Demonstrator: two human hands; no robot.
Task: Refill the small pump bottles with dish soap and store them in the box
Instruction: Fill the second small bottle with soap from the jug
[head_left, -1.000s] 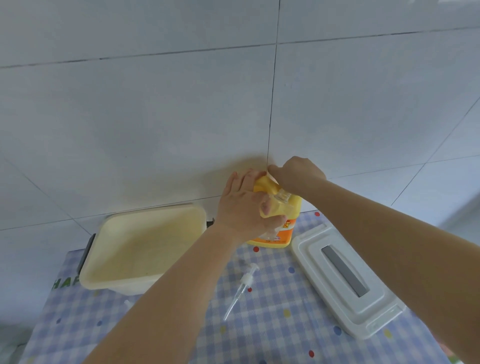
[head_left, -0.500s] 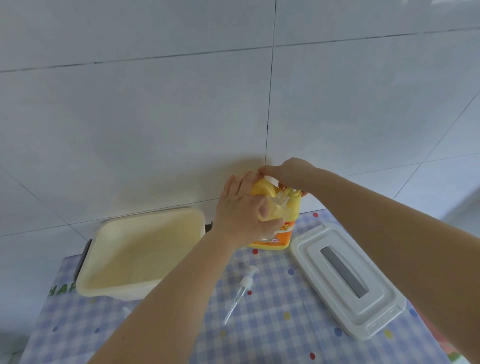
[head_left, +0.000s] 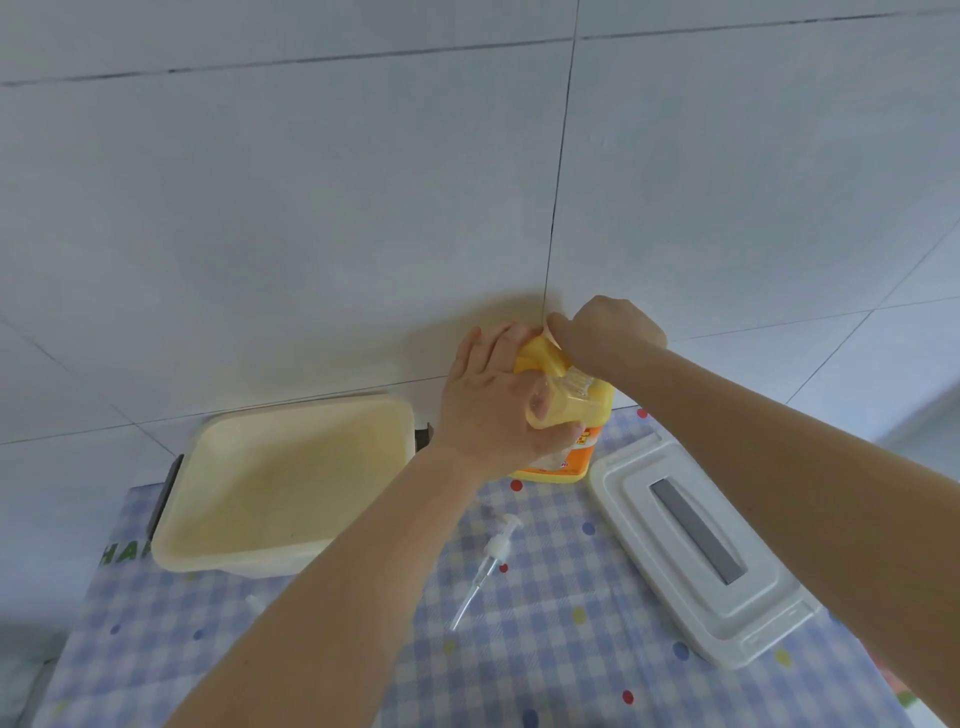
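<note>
A cream storage box (head_left: 283, 483) sits open at nine o'clock on the checked tablecloth (head_left: 571, 649). The left hand (head_left: 493, 405) grips a small clear bottle (head_left: 563, 397) against the yellow dish soap jug (head_left: 576, 447). A pump head (head_left: 485, 564) lies at six o'clock. The right hand (head_left: 608, 332) curls around the jug's top, at twelve o'clock. A white lid (head_left: 701, 545) lies at three o'clock.

Right hand (head_left: 608, 332) now closed into a fist over the top of the yellow dish soap jug (head_left: 582, 415), knuckles up, where half a second ago lay flatter with fingertips stretched left across the jug's top. Clear small bottle (head_left: 566, 387) in the left hand (head_left: 493, 405) slightly more tucked beneath the right wrist. Whole scene shifted a touch lower in view than half a second ago, near its place of a second ago.
</note>
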